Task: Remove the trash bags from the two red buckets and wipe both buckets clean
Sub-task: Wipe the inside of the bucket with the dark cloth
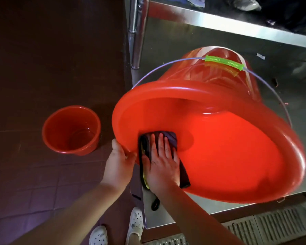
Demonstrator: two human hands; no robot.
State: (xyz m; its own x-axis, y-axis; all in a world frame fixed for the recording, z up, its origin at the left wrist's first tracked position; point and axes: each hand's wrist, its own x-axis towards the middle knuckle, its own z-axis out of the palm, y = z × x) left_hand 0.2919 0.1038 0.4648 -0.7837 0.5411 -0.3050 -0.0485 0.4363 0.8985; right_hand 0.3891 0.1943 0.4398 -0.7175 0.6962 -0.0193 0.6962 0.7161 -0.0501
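Wiping step under way: large bucket (219,156) tipped on counter (281,55); right hand (162,165), fingers spread flat, presses cloth (168,138) inside at 7 o'clock; left hand (119,161) clamps rim. Small bucket (71,129) stands on floor, 9 o'clock. Next: probably sweep remaining wall.

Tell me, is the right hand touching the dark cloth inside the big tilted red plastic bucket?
Touching. In the head view the right hand lies flat, palm down, on the dark cloth, pressing it against the inner wall of the big tilted red plastic bucket.
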